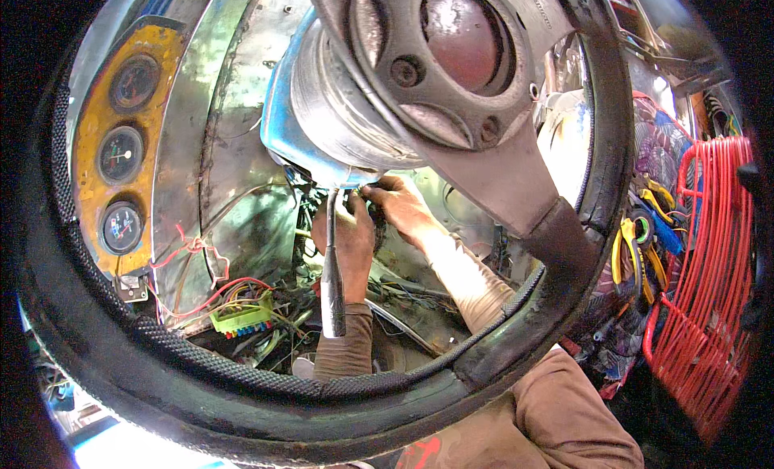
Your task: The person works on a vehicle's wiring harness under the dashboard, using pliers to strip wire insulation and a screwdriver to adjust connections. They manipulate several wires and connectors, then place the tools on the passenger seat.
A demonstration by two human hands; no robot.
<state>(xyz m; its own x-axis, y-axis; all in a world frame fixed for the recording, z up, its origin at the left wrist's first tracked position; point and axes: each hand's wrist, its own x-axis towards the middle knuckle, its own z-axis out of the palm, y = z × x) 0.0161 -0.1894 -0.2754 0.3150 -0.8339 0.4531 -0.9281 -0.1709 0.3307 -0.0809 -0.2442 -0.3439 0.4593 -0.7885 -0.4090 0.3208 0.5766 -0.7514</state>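
Observation:
Both my hands reach up through the large black steering wheel (pixel 322 403) to the underside of the blue steering column (pixel 278 106). Closed fingers of my left hand (pixel 352 239) point upward under the column, partly behind a grey lever (pixel 331 295) that hangs down there. Close on its right, my right hand (pixel 403 211) is bent inward, thumb and fingers pinched together at the column's lower edge. What either hand grips is too small and shadowed to make out. Dark wires (pixel 303 196) hang just left of my left hand.
A yellow panel (pixel 89 166) with three round gauges stands at the left. Below lies a light green fuse block (pixel 242 318) among loose coloured wires. At the right are yellow-handled pliers (pixel 629 247) and a red wire rack (pixel 709 283).

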